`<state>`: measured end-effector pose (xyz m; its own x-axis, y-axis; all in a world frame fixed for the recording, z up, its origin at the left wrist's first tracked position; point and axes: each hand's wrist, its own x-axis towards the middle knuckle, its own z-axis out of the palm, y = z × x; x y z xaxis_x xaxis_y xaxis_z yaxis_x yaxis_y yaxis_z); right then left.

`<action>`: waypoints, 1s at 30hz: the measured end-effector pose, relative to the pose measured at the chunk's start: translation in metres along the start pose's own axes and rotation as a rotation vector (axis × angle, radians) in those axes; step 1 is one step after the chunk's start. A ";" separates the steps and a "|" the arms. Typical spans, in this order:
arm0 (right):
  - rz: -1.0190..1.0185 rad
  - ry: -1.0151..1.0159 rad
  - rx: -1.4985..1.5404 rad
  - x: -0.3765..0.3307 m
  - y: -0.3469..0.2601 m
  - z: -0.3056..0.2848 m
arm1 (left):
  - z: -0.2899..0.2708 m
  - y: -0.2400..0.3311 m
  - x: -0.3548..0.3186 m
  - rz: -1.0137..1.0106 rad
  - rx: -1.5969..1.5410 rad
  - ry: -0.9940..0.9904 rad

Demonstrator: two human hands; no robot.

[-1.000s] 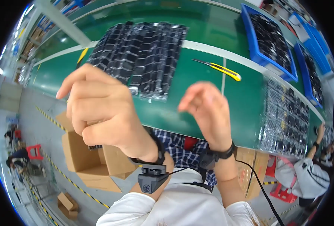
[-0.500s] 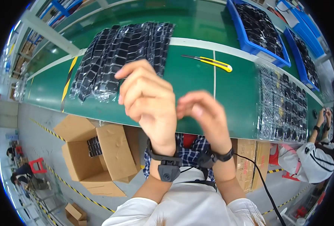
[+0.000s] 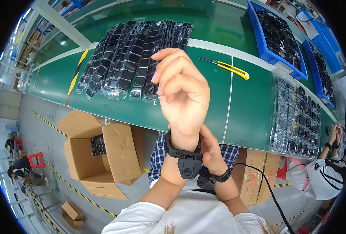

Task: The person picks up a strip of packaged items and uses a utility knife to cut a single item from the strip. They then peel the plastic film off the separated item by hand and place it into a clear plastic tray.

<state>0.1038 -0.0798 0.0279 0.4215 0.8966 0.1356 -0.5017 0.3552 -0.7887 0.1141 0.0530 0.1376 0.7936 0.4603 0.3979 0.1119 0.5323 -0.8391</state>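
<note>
My left hand [image 3: 182,93] is raised in the middle of the view above the green table [image 3: 243,109], its fingers loosely curled and apart with nothing in them. A black band with a small black device [image 3: 188,165] is strapped round its wrist. My right hand [image 3: 211,150] sits just behind and below that wrist, with its fingers closed around the band; most of them are hidden by the left wrist. A second black band [image 3: 216,180] circles my right wrist, and a black cable runs off from it.
Several clear bags of black parts [image 3: 134,54] lie on the table, with a yellow utility knife [image 3: 229,69] to their right. Blue bins [image 3: 278,35] and clear trays of black parts [image 3: 297,117] sit at the right. An open cardboard box [image 3: 103,152] stands on the floor. A co-worker [image 3: 321,175] sits at the right.
My left hand has swung from the left to the centre and turned upright. My right hand dropped from beside it down to the left wrist band.
</note>
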 end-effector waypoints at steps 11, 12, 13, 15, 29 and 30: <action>0.141 0.060 0.015 -0.002 0.010 -0.003 | -0.004 0.030 0.004 0.172 0.943 -0.064; 0.142 0.062 0.013 -0.002 0.012 -0.005 | -0.004 0.031 0.004 0.172 0.940 -0.064; 0.174 0.065 0.007 -0.004 0.017 -0.008 | -0.005 0.032 0.005 0.230 1.129 -0.098; 0.239 0.067 -0.003 -0.006 0.021 -0.008 | -0.004 0.034 0.006 0.352 1.509 -0.170; 0.131 0.189 -0.104 -0.002 0.026 0.000 | 0.024 0.051 0.009 0.501 1.423 0.001; 0.187 0.158 -0.062 0.001 0.020 -0.003 | 0.026 0.053 0.007 0.346 1.172 0.011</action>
<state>0.0963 -0.0729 0.0108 0.4412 0.8909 -0.1079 -0.5367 0.1656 -0.8274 0.1102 0.1030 0.1059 0.6806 0.7013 0.2119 -0.7081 0.7039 -0.0553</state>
